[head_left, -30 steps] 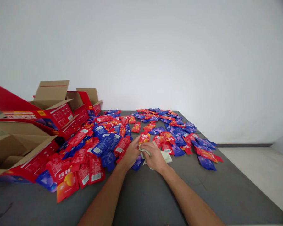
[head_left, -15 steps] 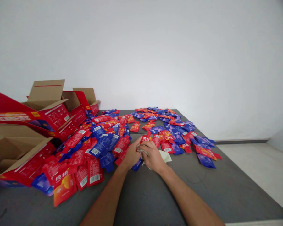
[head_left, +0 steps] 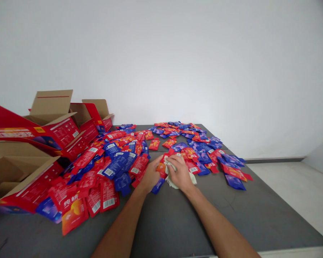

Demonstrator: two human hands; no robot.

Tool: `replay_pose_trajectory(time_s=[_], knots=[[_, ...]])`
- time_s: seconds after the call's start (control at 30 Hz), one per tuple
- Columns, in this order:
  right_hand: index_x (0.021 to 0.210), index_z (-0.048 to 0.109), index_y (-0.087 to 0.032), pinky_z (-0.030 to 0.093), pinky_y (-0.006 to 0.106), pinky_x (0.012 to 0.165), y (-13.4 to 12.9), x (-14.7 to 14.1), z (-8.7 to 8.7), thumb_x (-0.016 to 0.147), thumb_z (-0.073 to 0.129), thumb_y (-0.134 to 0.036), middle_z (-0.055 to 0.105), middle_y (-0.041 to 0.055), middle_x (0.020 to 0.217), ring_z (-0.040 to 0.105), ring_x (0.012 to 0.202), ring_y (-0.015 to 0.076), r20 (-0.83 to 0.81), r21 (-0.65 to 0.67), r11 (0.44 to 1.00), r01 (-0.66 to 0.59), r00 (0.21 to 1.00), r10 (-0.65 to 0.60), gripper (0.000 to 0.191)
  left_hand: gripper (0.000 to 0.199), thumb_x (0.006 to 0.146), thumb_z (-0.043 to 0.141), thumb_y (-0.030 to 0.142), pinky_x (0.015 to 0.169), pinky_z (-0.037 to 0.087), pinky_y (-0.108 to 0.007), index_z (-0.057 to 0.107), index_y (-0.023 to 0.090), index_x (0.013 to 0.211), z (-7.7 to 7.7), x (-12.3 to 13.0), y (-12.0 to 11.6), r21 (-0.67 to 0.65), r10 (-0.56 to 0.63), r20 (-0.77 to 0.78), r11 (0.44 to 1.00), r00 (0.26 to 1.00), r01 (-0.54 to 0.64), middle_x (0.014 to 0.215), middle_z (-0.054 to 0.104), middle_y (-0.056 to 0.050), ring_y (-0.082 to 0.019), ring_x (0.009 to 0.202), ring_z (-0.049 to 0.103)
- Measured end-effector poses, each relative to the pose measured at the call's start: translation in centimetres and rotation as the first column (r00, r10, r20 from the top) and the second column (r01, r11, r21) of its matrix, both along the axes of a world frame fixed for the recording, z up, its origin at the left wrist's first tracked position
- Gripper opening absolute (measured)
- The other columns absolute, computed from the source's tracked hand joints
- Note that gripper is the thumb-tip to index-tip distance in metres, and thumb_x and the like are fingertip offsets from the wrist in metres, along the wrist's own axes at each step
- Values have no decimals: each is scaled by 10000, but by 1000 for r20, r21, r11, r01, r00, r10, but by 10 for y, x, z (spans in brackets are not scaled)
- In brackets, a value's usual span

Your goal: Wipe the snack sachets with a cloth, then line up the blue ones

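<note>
In the middle of the head view, my left hand (head_left: 150, 176) is closed on the left edge of a red-and-orange pouch (head_left: 162, 170). My right hand (head_left: 179, 172) grips a crumpled white cloth (head_left: 173, 185) and presses it against that pouch's right side. Part of the cloth sticks out behind the right hand. Just under the left hand a blue pouch (head_left: 157, 186) lies on the table. Left of my hands spreads a heap of red and blue pouches (head_left: 115, 166), many with barcodes up.
Open red cardboard boxes (head_left: 40, 182) line the left side of the dark grey table (head_left: 174, 225). More pouches (head_left: 201, 147) lie scattered behind and right of my hands. A white wall (head_left: 161, 61) rises behind, and pale floor (head_left: 288, 186) shows at right.
My right hand has shifted slightly right and up with the cloth, spreading over the pouch. More of the pouch's orange front shows between the hands. The left hand has barely moved.
</note>
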State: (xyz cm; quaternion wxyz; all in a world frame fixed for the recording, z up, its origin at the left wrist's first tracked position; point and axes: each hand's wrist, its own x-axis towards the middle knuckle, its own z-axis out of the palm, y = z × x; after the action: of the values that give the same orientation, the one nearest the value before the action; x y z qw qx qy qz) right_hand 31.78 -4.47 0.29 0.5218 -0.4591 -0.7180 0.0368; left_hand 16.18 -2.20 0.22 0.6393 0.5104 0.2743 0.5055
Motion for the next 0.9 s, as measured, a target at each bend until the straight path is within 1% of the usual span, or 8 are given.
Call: replay_pose_trajectory(time_s=[0.17,0.23,0.37,0.5,0.57,0.73,0.83,0.9], knots=[[1157,687,-276,468,442,929,-6,-14,0,921,532,-149,648,66,1141,564,1052,240,106,-73,985,-154,981,161,310,737,626,590,40,719,521,-273,558,212,1342,4,-1,4,-17,-1,90,1000,996,2,1102,710,-85,-198,910,672],[1158,686,-268,471,443,936,-6,-12,1,922,538,-165,645,75,1140,566,1058,241,77,-58,988,-143,986,147,296,665,647,623,74,709,521,-276,584,206,1297,7,0,4,-56,40,139,998,989,-32,1059,714,-75,-184,859,676],[1155,677,-253,470,451,970,-4,-5,2,912,577,-218,642,88,1126,570,1080,245,-79,4,1000,-2,997,3,266,616,619,659,85,656,508,-255,610,202,1222,14,0,2,-162,176,169,975,970,-149,1027,704,-53,-153,773,670],[1150,677,-267,480,441,967,-5,-7,3,906,591,-235,658,79,1121,587,1085,242,-93,3,999,-41,995,41,261,715,624,706,108,632,496,-243,540,230,1309,11,-3,3,-213,253,138,952,958,-221,973,703,-34,-130,705,654],[1158,675,-273,485,429,966,-7,-9,3,907,590,-231,663,74,1130,593,1091,236,-88,8,997,-78,993,78,269,673,645,719,124,683,508,-265,558,228,1290,6,-4,5,-177,247,124,959,961,-224,975,707,-40,-142,743,666],[1156,678,-275,492,429,971,-10,-13,7,920,579,-243,671,77,1150,603,1106,236,-109,11,997,-82,991,82,258,403,694,728,176,832,504,-308,695,189,1096,-4,3,9,-115,195,35,975,980,-190,1014,720,-74,-175,893,675],[1172,671,-275,488,424,991,-10,-14,8,928,576,-259,673,76,1169,604,1123,233,-122,3,997,-82,989,81,262,335,762,707,289,866,495,-318,713,174,1077,-5,12,5,-143,122,101,984,987,-107,1042,721,-83,-194,943,665],[1193,661,-276,483,419,1004,-10,-16,7,929,579,-257,669,74,1187,600,1136,228,-109,-11,995,-103,989,101,277,375,795,685,346,860,495,-318,695,165,1123,-3,16,2,-182,90,187,982,978,-56,1060,719,-84,-199,945,664]])
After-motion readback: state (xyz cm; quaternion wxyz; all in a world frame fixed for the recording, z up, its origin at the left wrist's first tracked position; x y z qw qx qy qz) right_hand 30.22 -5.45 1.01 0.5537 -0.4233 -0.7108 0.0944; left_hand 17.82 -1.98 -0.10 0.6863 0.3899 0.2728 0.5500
